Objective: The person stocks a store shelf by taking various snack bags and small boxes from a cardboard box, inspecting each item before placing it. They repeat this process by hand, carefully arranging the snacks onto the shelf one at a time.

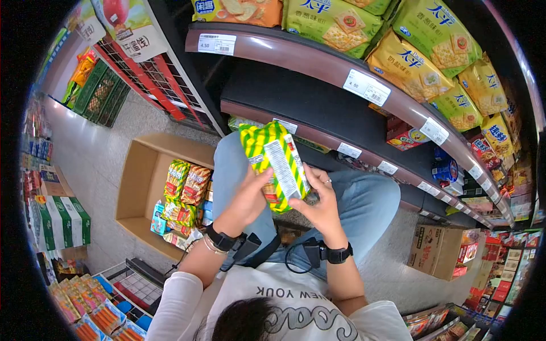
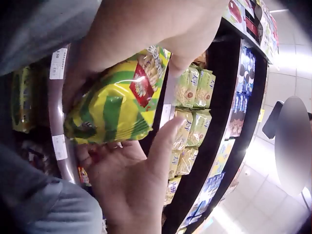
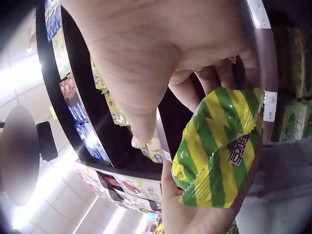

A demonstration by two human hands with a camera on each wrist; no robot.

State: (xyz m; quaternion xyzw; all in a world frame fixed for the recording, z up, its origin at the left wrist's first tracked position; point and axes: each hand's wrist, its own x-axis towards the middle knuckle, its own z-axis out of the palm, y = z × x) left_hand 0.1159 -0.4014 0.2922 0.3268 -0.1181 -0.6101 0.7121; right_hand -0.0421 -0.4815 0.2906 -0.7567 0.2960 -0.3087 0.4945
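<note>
A yellow-and-green striped snack pack (image 1: 278, 167), its white printed label facing up, is held above the lap. My left hand (image 1: 248, 196) grips its left side, thumb on the face and the other fingers underneath. On the other side my right hand (image 1: 319, 202) has its fingers against the pack's edge. The right wrist view shows the right thumb (image 3: 141, 124) stretched out apart from the striped pack (image 3: 219, 151). In the left wrist view the right palm (image 2: 129, 187) is spread beside the pack's end (image 2: 122, 105), which bears a red food picture.
A cardboard box (image 1: 129, 187) with several snack packs (image 1: 185, 187) stands left of the legs. Shelf edges (image 1: 296, 54) with price tags curve ahead, with green and yellow cracker packs (image 1: 333, 25) on the upper shelf. Another carton (image 1: 435, 250) stands at the right.
</note>
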